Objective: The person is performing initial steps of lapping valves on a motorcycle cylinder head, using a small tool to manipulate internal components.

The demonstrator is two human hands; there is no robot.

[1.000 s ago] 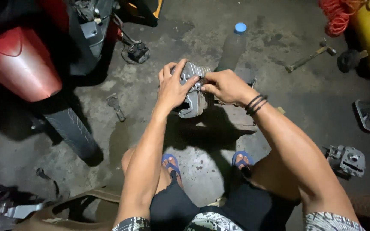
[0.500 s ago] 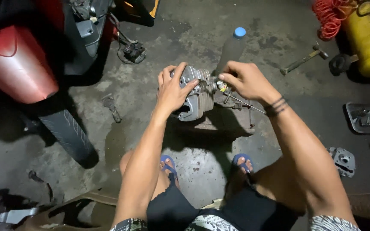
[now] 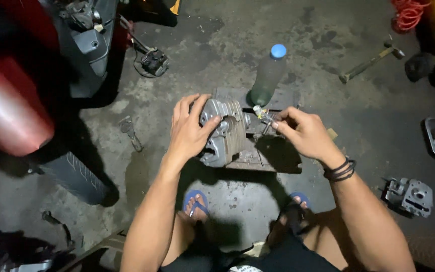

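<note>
You have a grey finned cylinder head (image 3: pixel 222 132), a blue-capped bottle (image 3: pixel 269 75), blue sandals (image 3: pixel 196 200), black wristbands (image 3: pixel 340 170).

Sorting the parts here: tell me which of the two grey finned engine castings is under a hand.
The finned casting on the block at centre, gripped by the left hand. The other casting lies untouched on the floor at far right.
</note>
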